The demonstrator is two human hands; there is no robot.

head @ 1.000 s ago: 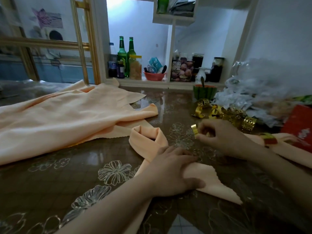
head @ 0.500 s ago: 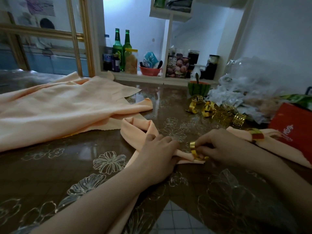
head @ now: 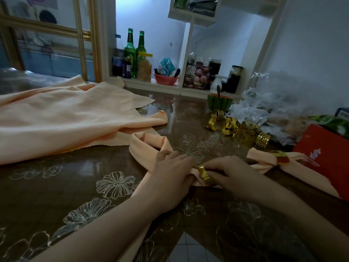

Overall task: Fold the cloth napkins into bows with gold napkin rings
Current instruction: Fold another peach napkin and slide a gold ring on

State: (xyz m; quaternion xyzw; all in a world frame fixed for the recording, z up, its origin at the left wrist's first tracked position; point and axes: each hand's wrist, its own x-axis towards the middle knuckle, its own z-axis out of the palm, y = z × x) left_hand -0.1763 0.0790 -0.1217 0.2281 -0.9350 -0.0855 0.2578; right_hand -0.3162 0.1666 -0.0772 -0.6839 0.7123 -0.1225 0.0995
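A peach cloth napkin (head: pixel 149 146), folded into a long band with a loop at its far end, lies on the table in front of me. My left hand (head: pixel 170 178) grips its bunched middle. My right hand (head: pixel 232 174) pinches a gold napkin ring (head: pixel 203 173) that sits around the gathered cloth, right against my left fingertips. A second peach napkin (head: pixel 264 159) wearing a gold ring (head: pixel 281 157) lies to the right. Several loose gold rings (head: pixel 243 129) lie in a heap behind it.
A pile of unfolded peach napkins (head: pixel 62 118) covers the left of the glossy flowered table (head: pixel 75 195). A red box (head: pixel 323 157), crumpled plastic bags (head: pixel 273 106) and a watermelon-shaped bowl (head: pixel 220 102) crowd the right. Bottles (head: pixel 130 52) and jars stand on a shelf behind.
My right hand brought the gold ring down from above the table to the napkin's end and onto the cloth. My left hand went from pressing the napkin flat to bunching it.
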